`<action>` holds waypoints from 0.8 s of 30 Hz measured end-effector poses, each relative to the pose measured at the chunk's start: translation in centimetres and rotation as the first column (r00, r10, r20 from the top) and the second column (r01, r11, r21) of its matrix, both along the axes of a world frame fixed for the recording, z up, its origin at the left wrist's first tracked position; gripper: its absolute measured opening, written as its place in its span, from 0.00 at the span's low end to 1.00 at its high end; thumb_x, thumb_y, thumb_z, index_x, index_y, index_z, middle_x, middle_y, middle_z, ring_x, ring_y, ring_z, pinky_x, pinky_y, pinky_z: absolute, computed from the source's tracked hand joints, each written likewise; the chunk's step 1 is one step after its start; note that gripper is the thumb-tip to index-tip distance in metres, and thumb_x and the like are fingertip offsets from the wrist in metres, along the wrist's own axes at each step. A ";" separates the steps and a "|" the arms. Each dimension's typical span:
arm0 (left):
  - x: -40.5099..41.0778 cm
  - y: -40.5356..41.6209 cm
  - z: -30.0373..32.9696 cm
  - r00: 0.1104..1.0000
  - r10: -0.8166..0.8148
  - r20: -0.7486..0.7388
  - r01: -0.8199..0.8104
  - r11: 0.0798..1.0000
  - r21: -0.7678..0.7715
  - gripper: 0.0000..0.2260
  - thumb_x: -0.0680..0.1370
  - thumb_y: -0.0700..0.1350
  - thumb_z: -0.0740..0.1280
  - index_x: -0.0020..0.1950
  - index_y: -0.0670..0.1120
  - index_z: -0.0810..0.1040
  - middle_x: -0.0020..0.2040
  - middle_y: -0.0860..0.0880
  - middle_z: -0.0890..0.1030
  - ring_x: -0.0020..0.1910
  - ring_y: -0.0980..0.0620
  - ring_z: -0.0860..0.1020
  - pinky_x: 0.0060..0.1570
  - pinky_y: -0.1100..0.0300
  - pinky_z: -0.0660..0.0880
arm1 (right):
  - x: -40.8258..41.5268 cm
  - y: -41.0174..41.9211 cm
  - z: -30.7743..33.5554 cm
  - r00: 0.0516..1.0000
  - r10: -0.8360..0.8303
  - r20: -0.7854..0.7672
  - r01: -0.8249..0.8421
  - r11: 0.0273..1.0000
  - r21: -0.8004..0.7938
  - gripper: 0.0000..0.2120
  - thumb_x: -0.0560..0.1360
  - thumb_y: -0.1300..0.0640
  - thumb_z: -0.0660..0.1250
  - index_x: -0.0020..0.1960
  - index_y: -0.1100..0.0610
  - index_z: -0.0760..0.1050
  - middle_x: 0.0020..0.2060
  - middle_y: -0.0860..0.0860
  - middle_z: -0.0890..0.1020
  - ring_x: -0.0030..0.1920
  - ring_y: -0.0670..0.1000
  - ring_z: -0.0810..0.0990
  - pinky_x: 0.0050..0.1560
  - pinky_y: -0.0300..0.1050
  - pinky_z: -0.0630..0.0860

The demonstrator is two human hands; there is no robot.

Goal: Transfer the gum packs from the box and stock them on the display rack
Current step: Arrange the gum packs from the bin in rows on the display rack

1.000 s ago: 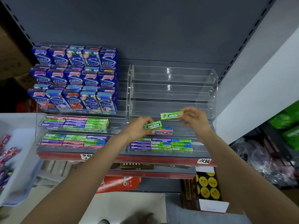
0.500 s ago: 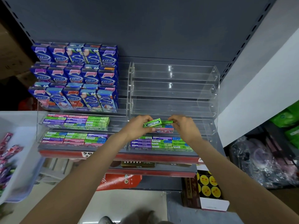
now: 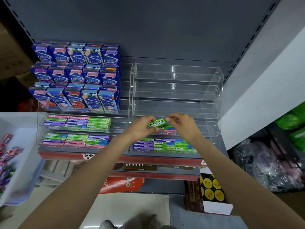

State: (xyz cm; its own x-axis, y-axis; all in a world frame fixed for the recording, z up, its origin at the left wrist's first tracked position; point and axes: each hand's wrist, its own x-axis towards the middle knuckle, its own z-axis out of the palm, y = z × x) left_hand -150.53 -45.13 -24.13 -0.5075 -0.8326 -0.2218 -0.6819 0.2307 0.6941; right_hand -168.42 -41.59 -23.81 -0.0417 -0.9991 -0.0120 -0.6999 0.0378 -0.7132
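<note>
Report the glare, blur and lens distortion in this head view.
Head view: small bright glints on the clear acrylic rack; wide-angle bending bows the shelf upright and wall edge at right; the white box at the left edge is smeared; lettering on the green gum pack in the left hand stays legible; right hand slightly soft.

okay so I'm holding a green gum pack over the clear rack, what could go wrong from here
The left hand pinches the Doublemint pack at one end only, tilted, so it could slip and land crooked on the short stack below. The right hand hovers just over that stack and might knock it. Also, the tier's clear front lip is hard to see and may catch the pack.
</note>
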 end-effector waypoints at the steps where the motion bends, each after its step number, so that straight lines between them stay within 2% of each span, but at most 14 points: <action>1: 0.0 0.0 0.0 1.000 -0.005 0.010 0.005 1.000 -0.009 0.07 0.77 0.48 0.67 0.53 0.49 0.75 0.47 0.47 0.80 0.37 0.52 0.75 0.41 0.51 0.73 | 0.5 -0.1 0.2 0.995 -0.001 0.096 -0.004 0.999 0.051 0.12 0.77 0.55 0.66 0.57 0.59 0.78 0.48 0.52 0.82 0.46 0.47 0.79 0.48 0.36 0.73; 5: -0.2 -0.1 0.0 0.999 -0.020 0.037 0.021 1.000 -0.023 0.10 0.75 0.49 0.70 0.53 0.48 0.75 0.46 0.50 0.79 0.40 0.53 0.75 0.40 0.56 0.71 | 0.6 -0.3 0.1 0.954 -0.044 0.297 0.006 0.992 0.127 0.05 0.73 0.63 0.70 0.48 0.57 0.78 0.44 0.54 0.82 0.45 0.51 0.81 0.49 0.42 0.78; 7: -0.2 -0.1 0.0 0.998 -0.024 0.057 0.026 0.999 -0.027 0.13 0.74 0.49 0.71 0.56 0.48 0.75 0.49 0.53 0.79 0.46 0.53 0.76 0.45 0.58 0.71 | -1.2 -0.2 0.3 0.935 -0.103 0.340 0.074 0.992 0.098 0.07 0.72 0.65 0.71 0.45 0.55 0.77 0.42 0.52 0.82 0.43 0.50 0.81 0.49 0.40 0.77; 10: -0.1 -0.1 0.0 0.998 -0.024 0.053 0.026 0.999 -0.025 0.18 0.74 0.47 0.71 0.63 0.49 0.74 0.60 0.53 0.78 0.58 0.53 0.76 0.59 0.55 0.71 | -4.0 0.3 0.6 0.943 -0.196 0.271 0.198 0.980 0.020 0.06 0.72 0.64 0.71 0.45 0.55 0.77 0.40 0.50 0.80 0.42 0.46 0.79 0.43 0.26 0.74; 13: -0.2 -0.1 0.2 0.995 -0.045 0.091 0.050 0.997 -0.051 0.18 0.75 0.46 0.70 0.65 0.49 0.75 0.63 0.51 0.77 0.62 0.52 0.74 0.63 0.54 0.70 | -4.4 0.5 -0.3 0.959 -0.244 0.144 0.252 0.967 -0.039 0.05 0.72 0.64 0.70 0.46 0.57 0.77 0.41 0.51 0.80 0.43 0.47 0.78 0.40 0.22 0.70; 15: -0.3 -0.2 0.3 0.992 -0.057 0.110 0.064 0.996 -0.064 0.17 0.76 0.46 0.69 0.65 0.50 0.75 0.64 0.51 0.77 0.62 0.51 0.74 0.63 0.54 0.69 | -3.6 0.7 -1.0 0.972 -0.230 0.044 0.232 0.971 -0.055 0.05 0.74 0.66 0.68 0.49 0.61 0.78 0.43 0.53 0.81 0.44 0.48 0.78 0.44 0.27 0.72; 18: -0.3 -0.1 0.3 0.988 -0.073 0.138 0.086 0.992 -0.088 0.17 0.76 0.47 0.68 0.65 0.51 0.75 0.66 0.51 0.76 0.63 0.50 0.73 0.64 0.53 0.69 | -2.4 0.9 -2.2 0.976 -0.195 -0.093 0.183 0.976 -0.120 0.08 0.75 0.68 0.65 0.52 0.63 0.79 0.49 0.58 0.80 0.45 0.54 0.80 0.51 0.45 0.78; 21: -0.3 -0.1 0.0 0.981 -0.090 0.173 0.112 0.986 -0.123 0.17 0.77 0.49 0.67 0.66 0.52 0.74 0.67 0.51 0.74 0.63 0.50 0.73 0.65 0.52 0.68 | -1.5 1.3 -2.9 0.975 -0.164 -0.149 0.151 0.984 -0.092 0.10 0.76 0.68 0.63 0.56 0.64 0.78 0.51 0.59 0.78 0.44 0.56 0.79 0.51 0.49 0.78; 24: -0.1 0.1 -0.2 0.974 -0.101 0.205 0.140 0.973 -0.185 0.18 0.78 0.50 0.65 0.68 0.52 0.72 0.68 0.51 0.73 0.66 0.49 0.69 0.67 0.52 0.64 | -1.3 1.7 -3.0 0.982 -0.117 -0.148 0.110 0.992 -0.054 0.13 0.77 0.65 0.63 0.61 0.61 0.76 0.49 0.59 0.79 0.46 0.57 0.80 0.51 0.51 0.79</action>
